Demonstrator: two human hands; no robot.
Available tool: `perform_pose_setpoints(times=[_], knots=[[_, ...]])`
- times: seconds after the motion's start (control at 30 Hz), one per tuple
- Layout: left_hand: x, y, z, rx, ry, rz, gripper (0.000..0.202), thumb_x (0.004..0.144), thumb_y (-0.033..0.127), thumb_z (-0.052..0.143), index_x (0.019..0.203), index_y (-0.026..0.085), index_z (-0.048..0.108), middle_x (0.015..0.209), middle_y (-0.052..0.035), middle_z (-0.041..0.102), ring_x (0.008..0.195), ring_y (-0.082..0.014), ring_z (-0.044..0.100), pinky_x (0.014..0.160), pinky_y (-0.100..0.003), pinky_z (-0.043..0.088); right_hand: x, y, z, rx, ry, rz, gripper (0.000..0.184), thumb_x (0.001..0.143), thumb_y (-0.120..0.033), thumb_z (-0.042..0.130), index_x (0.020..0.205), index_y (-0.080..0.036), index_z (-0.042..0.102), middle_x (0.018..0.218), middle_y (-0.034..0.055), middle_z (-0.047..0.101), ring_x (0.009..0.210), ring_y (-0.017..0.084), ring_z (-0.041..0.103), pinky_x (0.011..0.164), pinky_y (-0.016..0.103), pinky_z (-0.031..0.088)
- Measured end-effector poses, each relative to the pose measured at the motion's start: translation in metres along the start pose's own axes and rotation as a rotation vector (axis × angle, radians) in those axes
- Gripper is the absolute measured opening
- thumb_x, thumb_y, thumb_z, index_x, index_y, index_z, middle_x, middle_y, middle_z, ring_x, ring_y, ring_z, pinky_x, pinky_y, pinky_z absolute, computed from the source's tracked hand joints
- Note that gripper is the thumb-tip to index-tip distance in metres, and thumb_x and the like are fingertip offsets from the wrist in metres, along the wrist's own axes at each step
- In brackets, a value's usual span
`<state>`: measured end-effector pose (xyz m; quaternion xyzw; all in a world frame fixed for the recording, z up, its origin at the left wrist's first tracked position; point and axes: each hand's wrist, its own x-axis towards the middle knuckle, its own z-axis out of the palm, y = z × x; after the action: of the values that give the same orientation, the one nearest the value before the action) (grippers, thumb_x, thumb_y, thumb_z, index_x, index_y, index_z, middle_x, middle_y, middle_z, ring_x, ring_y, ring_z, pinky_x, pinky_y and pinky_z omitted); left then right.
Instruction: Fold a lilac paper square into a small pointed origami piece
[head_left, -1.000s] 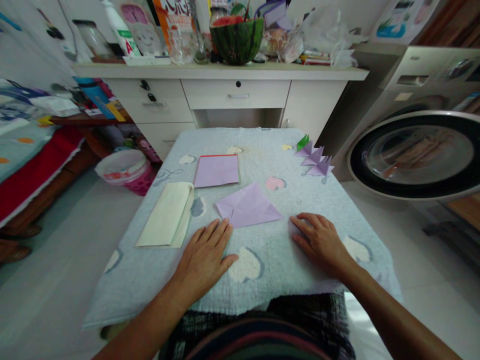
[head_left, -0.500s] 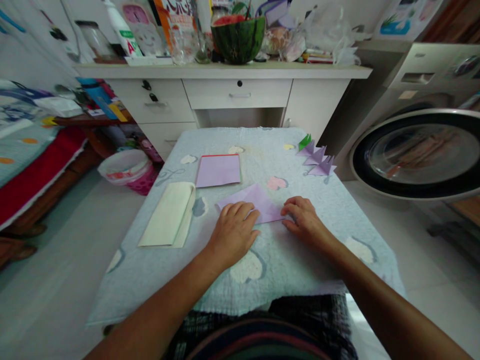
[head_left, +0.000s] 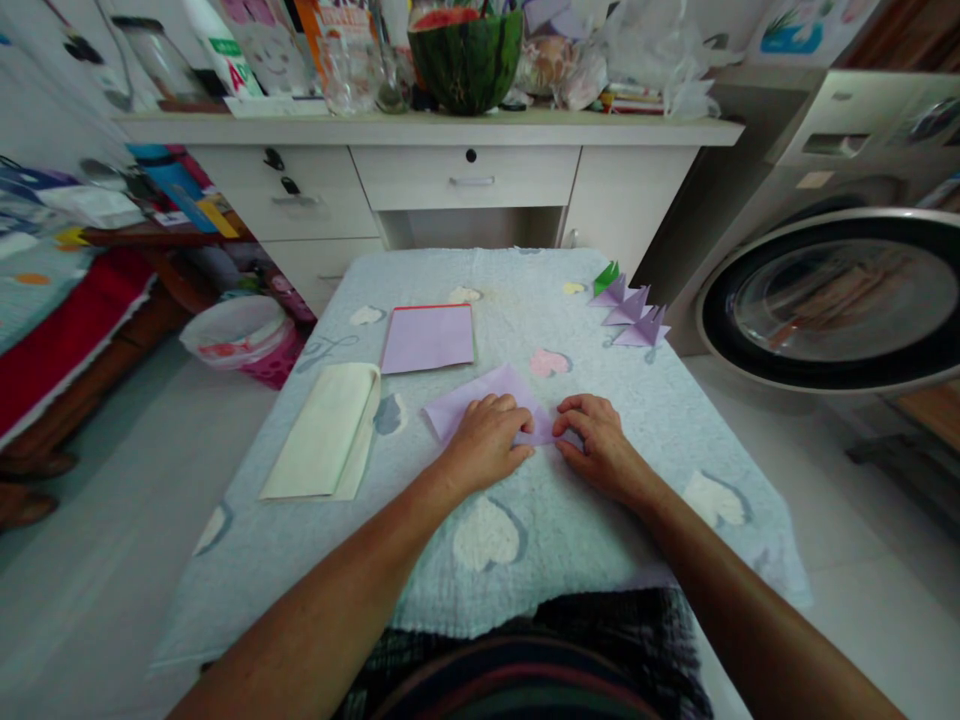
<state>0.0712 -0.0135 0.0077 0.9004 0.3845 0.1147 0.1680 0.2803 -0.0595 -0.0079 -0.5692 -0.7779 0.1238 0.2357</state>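
A sheet of purple paper (head_left: 487,386), folded to a triangle-like shape, lies flat on the cloth-covered table. My left hand (head_left: 491,436) rests on its near edge, fingers curled and pressed down on the paper. At the paper's right corner, my right hand (head_left: 592,440) has its thumb and fingertips closed around the tip. Behind, to the left, is a stack of square paper (head_left: 429,338), purple on top with a red edge. Folded purple paper pieces (head_left: 637,318) and a green one (head_left: 606,278) stand in a row at the far right.
A folded pale-yellow paper (head_left: 326,430) lies on the table's (head_left: 480,590) left. Beyond stands a white cabinet (head_left: 465,180) with a cut watermelon (head_left: 469,62) on top. A washing machine (head_left: 832,290) with a round door is at right, a pink bin (head_left: 244,338) at left.
My left hand has slid right along the paper's near edge, closer to my right hand. My right hand stays at the right corner. The whole view has shifted slightly.
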Motion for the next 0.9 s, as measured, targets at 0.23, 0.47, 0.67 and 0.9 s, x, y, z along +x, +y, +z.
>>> perform_pose_setpoints(times=[0.23, 0.47, 0.67, 0.9], knots=[[0.0027, -0.0024, 0.0029, -0.077, -0.008, 0.042, 0.007, 0.085, 0.026, 0.06, 0.085, 0.019, 0.06, 0.086, -0.0017, 0.061, 0.085, -0.0183, 0.057, 0.075, -0.029, 0.042, -0.0008, 0.0018, 0.0032, 0.007, 0.003, -0.004, 0.008, 0.085, -0.018, 0.059, 0.085, -0.021, 0.067, 0.113, 0.0091, 0.058, 0.11, 0.027, 0.048, 0.096, 0.045, 0.037], [0.002, -0.0057, 0.006, -0.056, -0.051, 0.035, 0.015, 0.088, 0.03, 0.056, 0.096, 0.02, 0.064, 0.091, -0.0036, 0.068, 0.087, -0.0199, 0.062, 0.078, -0.03, 0.045, 0.0009, -0.0017, 0.0029, 0.001, -0.012, 0.035, 0.009, 0.086, -0.018, 0.057, 0.085, -0.02, 0.066, 0.112, 0.0092, 0.059, 0.109, 0.026, 0.048, 0.095, 0.045, 0.037], [0.0034, -0.0011, 0.0023, -0.031, -0.071, 0.007, 0.014, 0.088, 0.028, 0.054, 0.094, 0.02, 0.064, 0.09, -0.004, 0.069, 0.087, -0.0202, 0.063, 0.078, -0.03, 0.046, 0.0019, -0.0027, 0.0049, -0.016, -0.012, 0.055, 0.01, 0.087, -0.02, 0.055, 0.085, -0.02, 0.065, 0.111, 0.009, 0.059, 0.107, 0.027, 0.049, 0.093, 0.045, 0.037], [0.0052, 0.0011, 0.0017, -0.011, -0.065, -0.009, 0.018, 0.09, 0.034, 0.054, 0.088, 0.02, 0.064, 0.085, -0.0029, 0.068, 0.082, -0.0192, 0.063, 0.074, -0.029, 0.045, 0.0023, -0.0052, 0.0055, -0.037, -0.006, 0.06, 0.011, 0.088, -0.021, 0.054, 0.085, -0.02, 0.064, 0.111, 0.01, 0.059, 0.107, 0.027, 0.049, 0.092, 0.046, 0.038]])
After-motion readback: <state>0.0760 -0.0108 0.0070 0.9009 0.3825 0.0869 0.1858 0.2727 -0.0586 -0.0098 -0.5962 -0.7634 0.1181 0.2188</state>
